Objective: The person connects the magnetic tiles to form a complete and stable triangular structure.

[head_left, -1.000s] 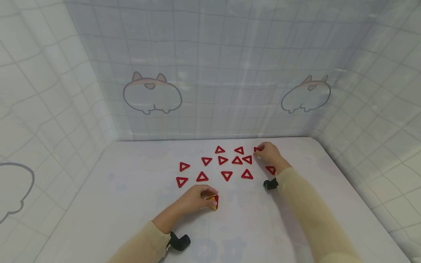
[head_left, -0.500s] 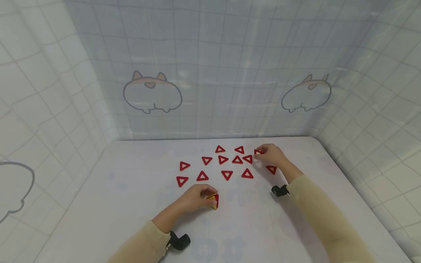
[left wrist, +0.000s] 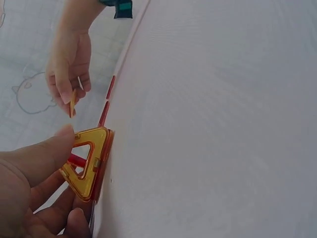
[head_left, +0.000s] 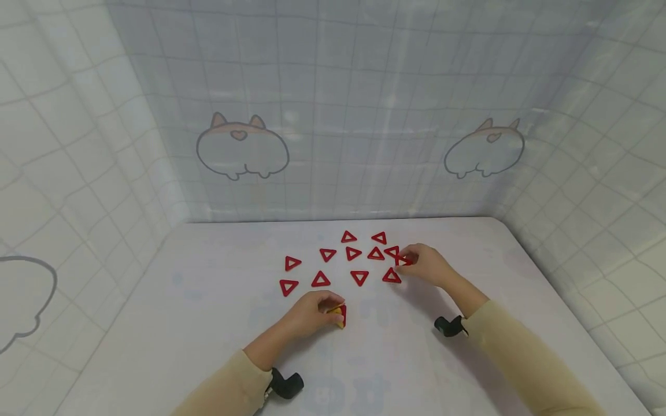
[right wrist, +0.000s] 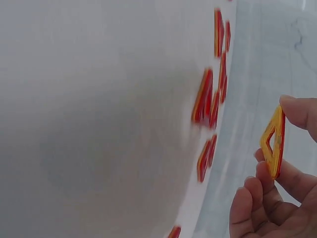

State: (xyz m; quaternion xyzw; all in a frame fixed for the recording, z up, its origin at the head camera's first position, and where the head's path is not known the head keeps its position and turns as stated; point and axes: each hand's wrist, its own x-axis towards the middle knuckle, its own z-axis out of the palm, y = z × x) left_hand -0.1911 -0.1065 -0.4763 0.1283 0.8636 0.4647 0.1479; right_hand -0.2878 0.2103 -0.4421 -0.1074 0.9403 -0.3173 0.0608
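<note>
Triangles [head_left: 321,283] of red plastic with open centres lie across the middle of the head view, on a white surface [head_left: 208,300]. Low in the middle, my left hand [head_left: 309,315] grips a red-and-yellow piece [head_left: 343,315]; right of centre, my right hand [head_left: 425,264] pinches a red triangle [head_left: 405,262] near the lying ones.

In the left wrist view, the red-and-yellow piece sits lower left, yellow side towards me with red behind it; I cannot tell whether it is one or several together. It looks light, stiff and smooth, so I judge it could slip or twist if squeezed loosely; its rims and corners seem the best hold.

In the right wrist view, at the right edge, my grip is closed on the other triangle, thumb at its top corner, fingers lower down, seemingly off the surface. No container shows in any view.
</note>
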